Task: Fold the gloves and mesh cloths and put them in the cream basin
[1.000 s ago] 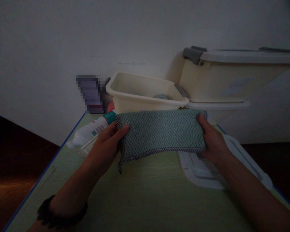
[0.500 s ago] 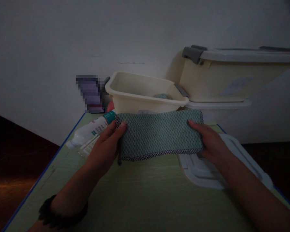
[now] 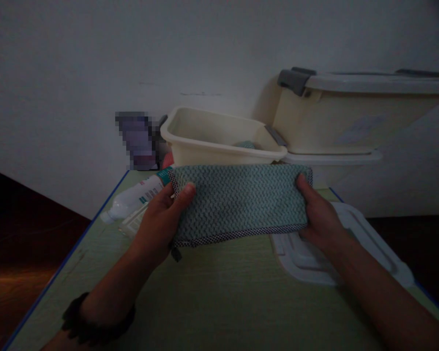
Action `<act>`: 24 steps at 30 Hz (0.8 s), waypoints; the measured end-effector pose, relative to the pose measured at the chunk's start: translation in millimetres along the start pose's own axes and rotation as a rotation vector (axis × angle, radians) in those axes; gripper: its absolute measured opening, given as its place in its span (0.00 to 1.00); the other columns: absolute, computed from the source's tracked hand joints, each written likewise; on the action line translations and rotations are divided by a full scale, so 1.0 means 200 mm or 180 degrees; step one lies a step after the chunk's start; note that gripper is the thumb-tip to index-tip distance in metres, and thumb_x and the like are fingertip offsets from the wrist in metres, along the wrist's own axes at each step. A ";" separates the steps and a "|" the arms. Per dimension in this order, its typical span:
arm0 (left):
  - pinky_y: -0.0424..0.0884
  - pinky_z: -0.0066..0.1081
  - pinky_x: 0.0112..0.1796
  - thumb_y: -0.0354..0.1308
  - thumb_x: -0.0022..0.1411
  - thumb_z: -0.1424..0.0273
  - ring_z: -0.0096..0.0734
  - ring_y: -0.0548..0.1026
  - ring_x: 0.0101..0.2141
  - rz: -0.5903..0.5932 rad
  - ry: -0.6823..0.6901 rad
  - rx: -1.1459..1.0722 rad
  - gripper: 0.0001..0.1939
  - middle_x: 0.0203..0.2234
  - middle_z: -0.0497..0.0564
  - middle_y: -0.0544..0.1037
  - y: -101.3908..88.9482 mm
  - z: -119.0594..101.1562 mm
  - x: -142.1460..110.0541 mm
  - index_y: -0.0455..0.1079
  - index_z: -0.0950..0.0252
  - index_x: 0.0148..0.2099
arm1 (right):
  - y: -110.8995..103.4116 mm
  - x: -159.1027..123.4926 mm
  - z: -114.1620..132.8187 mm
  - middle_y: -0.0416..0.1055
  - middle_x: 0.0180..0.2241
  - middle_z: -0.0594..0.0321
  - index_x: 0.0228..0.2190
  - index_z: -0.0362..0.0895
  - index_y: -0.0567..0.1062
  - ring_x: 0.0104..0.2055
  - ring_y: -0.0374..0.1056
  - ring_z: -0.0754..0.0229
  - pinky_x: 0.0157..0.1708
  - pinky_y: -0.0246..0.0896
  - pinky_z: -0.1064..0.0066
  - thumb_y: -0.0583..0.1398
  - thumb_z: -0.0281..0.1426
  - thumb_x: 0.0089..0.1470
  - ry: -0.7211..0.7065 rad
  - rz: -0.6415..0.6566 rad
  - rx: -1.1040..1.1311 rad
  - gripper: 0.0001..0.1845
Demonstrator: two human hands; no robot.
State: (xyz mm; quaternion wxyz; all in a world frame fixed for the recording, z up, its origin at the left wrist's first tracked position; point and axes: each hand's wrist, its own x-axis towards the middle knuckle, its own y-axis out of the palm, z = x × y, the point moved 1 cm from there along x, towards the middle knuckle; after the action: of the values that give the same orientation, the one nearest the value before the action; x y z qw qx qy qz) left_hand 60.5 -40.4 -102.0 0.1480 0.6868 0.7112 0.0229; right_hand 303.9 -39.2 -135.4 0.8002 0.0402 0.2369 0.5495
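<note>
A green woven cleaning cloth (image 3: 241, 202) with a black-and-white checked border is stretched level between my hands, above the table. My left hand (image 3: 163, 214) grips its left end, thumb on the front and fingers behind. At the right end my right hand (image 3: 322, 214) pinches it the same way, its fingers mostly hidden by the cloth. A small dark loop hangs from the lower left corner. Just behind the cloth stands an open cream bin (image 3: 219, 153), with a bit of similar green fabric (image 3: 246, 145) inside.
On the left lie a white bottle (image 3: 131, 200) with a green label and a clear pack (image 3: 133, 222). A blurred-out phone-like device (image 3: 139, 141) leans near the wall. To the right are stacked lidded bins (image 3: 325, 119); a white lid (image 3: 369, 243) lies on the green table (image 3: 219, 297).
My right thumb has moved right, to the cloth's corner, and the left end has come slightly towards the left. The cloth looks pulled a little wider and flatter.
</note>
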 end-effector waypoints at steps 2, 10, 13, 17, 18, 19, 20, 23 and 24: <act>0.76 0.27 0.27 0.61 0.55 0.68 0.36 0.78 0.31 0.0022 -0.0058 -0.0061 0.11 0.30 0.50 0.80 0.00 0.00 0.00 0.73 0.62 0.43 | 0.00 0.00 0.00 0.77 0.37 0.59 0.40 0.49 0.75 0.43 0.72 0.51 0.36 0.71 0.61 0.60 0.48 0.49 -0.0032 -0.0055 0.0004 0.20; 0.76 0.29 0.27 0.62 0.54 0.68 0.37 0.78 0.31 -0.0321 -0.0094 -0.0101 0.09 0.30 0.49 0.80 0.00 -0.02 -0.01 0.75 0.59 0.40 | 0.00 0.00 0.00 0.76 0.35 0.58 0.40 0.48 0.75 0.41 0.72 0.51 0.35 0.70 0.61 0.58 0.48 0.50 -0.0144 0.0094 -0.0205 0.21; 0.76 0.31 0.28 0.60 0.55 0.66 0.38 0.78 0.31 -0.0331 -0.0188 -0.0117 0.08 0.29 0.50 0.80 -0.01 -0.02 0.00 0.75 0.60 0.38 | 0.00 0.01 0.00 0.76 0.34 0.57 0.40 0.48 0.75 0.40 0.73 0.50 0.35 0.70 0.60 0.57 0.47 0.51 -0.0074 0.0141 -0.0290 0.20; 0.76 0.31 0.28 0.57 0.57 0.58 0.39 0.78 0.31 -0.0516 -0.0317 -0.0086 0.14 0.26 0.53 0.79 -0.03 -0.01 0.03 0.76 0.62 0.38 | 0.01 0.00 0.00 0.77 0.32 0.57 0.40 0.48 0.75 0.40 0.73 0.49 0.35 0.70 0.59 0.58 0.46 0.51 0.0005 0.0257 -0.0305 0.20; 0.75 0.31 0.28 0.57 0.57 0.57 0.38 0.78 0.31 -0.0592 -0.0304 -0.0013 0.15 0.26 0.53 0.79 -0.03 -0.01 0.03 0.76 0.62 0.38 | 0.01 0.00 0.00 0.77 0.32 0.57 0.40 0.48 0.75 0.40 0.73 0.49 0.35 0.70 0.59 0.58 0.46 0.51 0.0012 0.0250 -0.0279 0.19; 0.75 0.30 0.28 0.56 0.57 0.56 0.38 0.77 0.32 -0.0686 -0.0266 0.0100 0.16 0.26 0.52 0.79 -0.03 -0.01 0.03 0.76 0.62 0.37 | 0.02 -0.01 0.00 0.77 0.32 0.58 0.40 0.48 0.76 0.40 0.73 0.50 0.36 0.70 0.59 0.59 0.45 0.50 0.0010 0.0228 -0.0240 0.19; 0.74 0.29 0.28 0.56 0.57 0.55 0.37 0.77 0.32 -0.0785 -0.0210 0.0251 0.16 0.27 0.52 0.79 -0.03 -0.01 0.03 0.76 0.62 0.37 | 0.02 -0.02 0.00 0.77 0.32 0.58 0.39 0.48 0.76 0.40 0.73 0.50 0.36 0.70 0.59 0.59 0.44 0.50 0.0001 0.0197 -0.0198 0.18; 0.73 0.26 0.30 0.55 0.59 0.58 0.33 0.77 0.33 -0.0918 0.0065 0.0643 0.14 0.29 0.50 0.79 -0.02 -0.03 0.01 0.76 0.62 0.36 | 0.03 -0.04 0.01 0.77 0.32 0.60 0.37 0.48 0.76 0.40 0.73 0.51 0.37 0.70 0.60 0.60 0.41 0.50 -0.0037 0.0141 -0.0112 0.14; 0.73 0.25 0.30 0.55 0.59 0.59 0.32 0.77 0.33 -0.0871 0.0169 0.0671 0.13 0.30 0.49 0.79 -0.01 -0.03 0.01 0.75 0.61 0.37 | 0.03 -0.04 0.01 0.77 0.32 0.61 0.37 0.48 0.76 0.40 0.73 0.51 0.37 0.70 0.60 0.61 0.40 0.49 -0.0057 0.0128 -0.0092 0.13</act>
State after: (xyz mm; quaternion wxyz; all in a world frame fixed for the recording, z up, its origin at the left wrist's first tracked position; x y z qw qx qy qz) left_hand 57.2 -38.1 -96.9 0.0580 0.5944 0.8002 -0.0539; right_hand 297.0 -44.0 -129.0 0.7916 0.0383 0.2210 0.5684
